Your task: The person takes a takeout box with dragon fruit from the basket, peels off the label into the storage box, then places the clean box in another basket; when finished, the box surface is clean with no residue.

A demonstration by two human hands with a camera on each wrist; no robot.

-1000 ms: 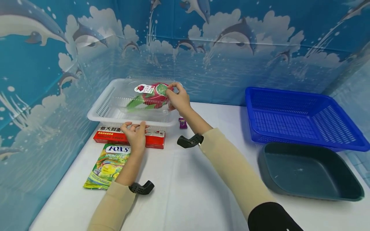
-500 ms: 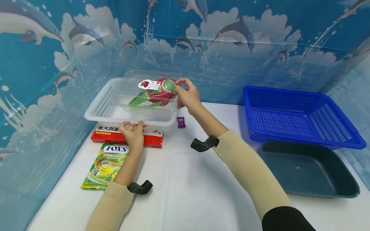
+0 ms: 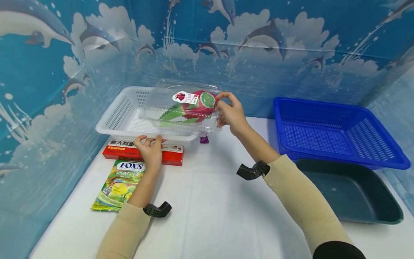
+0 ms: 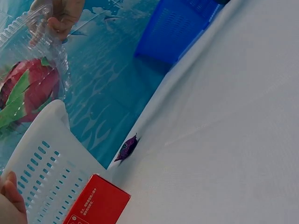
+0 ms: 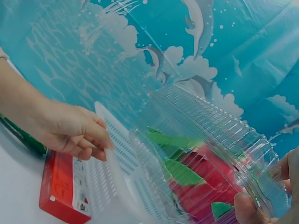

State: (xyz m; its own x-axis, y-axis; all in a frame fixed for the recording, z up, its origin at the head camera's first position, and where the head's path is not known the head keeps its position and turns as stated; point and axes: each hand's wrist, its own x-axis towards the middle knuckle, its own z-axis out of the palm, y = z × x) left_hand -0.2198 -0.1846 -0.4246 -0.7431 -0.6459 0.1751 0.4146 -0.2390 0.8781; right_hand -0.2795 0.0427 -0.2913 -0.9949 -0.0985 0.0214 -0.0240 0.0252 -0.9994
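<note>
Head view: your right hand (image 3: 233, 111) pinches the near right end of the clear box (image 3: 181, 108), thumb and fingers on its edge; the box, with the red-and-green fruit (image 3: 202, 104) inside, sits just left of that hand, partly over the white basket (image 3: 121, 133) and sticking out past its right side. Your left hand (image 3: 151, 153) holds the basket's front rim with bent fingers, the red carton (image 3: 173, 156) right below it, the candy bag (image 3: 118, 189) nearer you, beside that wrist. Purple sweet (image 3: 204, 139): on the table, nearer you than the right hand and a bit left. Blue basket (image 3: 310, 136) and dark tray (image 3: 343, 190): off to that hand's right. Left wrist view: your left fingertips show at the rim; the box hangs from the right hand, close by the basket's end, and you can't tell whether they touch. Right wrist view: your right thumb and fingers pinch the box's edge; your left fingers curl at the rim across from it. Step in hand looks like getting the box out over the rim. Next move likely calls for a firm one-ended pinch, the basket kept steady, and the box's trailing end clear of the rim.
</note>
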